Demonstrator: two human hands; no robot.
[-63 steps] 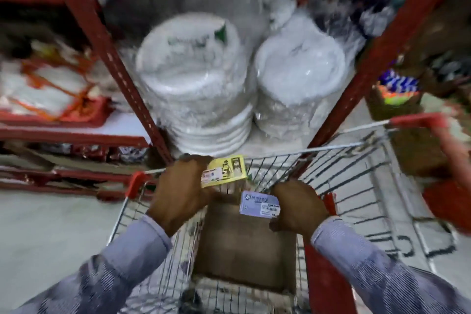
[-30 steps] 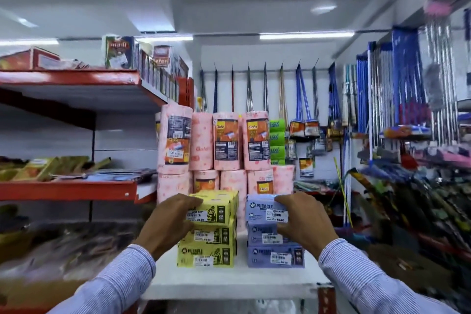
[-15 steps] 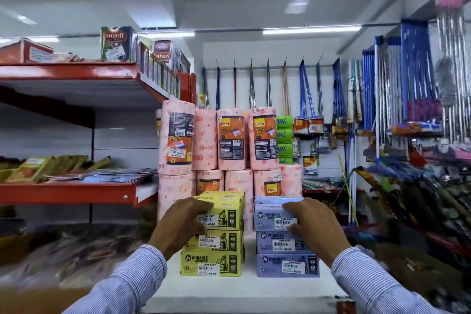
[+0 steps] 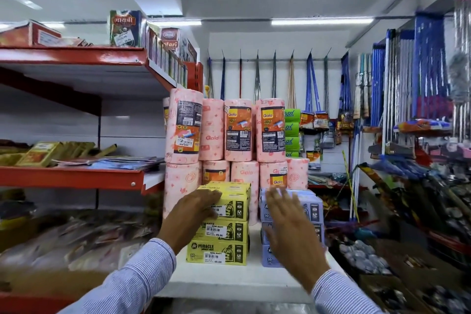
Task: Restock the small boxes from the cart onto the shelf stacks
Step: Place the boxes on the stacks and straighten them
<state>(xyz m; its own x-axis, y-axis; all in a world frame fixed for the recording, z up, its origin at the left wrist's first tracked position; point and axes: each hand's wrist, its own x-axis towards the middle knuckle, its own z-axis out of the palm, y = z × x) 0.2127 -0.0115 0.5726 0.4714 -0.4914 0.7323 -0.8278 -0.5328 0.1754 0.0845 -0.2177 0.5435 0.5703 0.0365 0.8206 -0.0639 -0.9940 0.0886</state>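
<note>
Two stacks of small boxes stand side by side on a white shelf (image 4: 229, 279). The yellow stack (image 4: 224, 250) on the left is three boxes high. My left hand (image 4: 191, 216) lies flat against the front left of its top yellow box (image 4: 234, 192), fingers extended and not curled around it. The pale blue stack (image 4: 316, 211) on the right is also three high and partly hidden by my right hand (image 4: 288, 227). That hand hovers just in front of it, fingers spread and blurred, holding nothing. The cart is out of view.
Pink kitchen towel rolls (image 4: 239, 130) are piled two high right behind the stacks. Red shelves (image 4: 71, 176) with packets run along the left. Brooms and mops (image 4: 407, 71) hang on the right, above cluttered goods (image 4: 420, 211).
Both boxes came up from the cart onto the tops of the stacks. Since half a second ago my right hand has let go of the blue box and spread open; my left hand has flattened.
</note>
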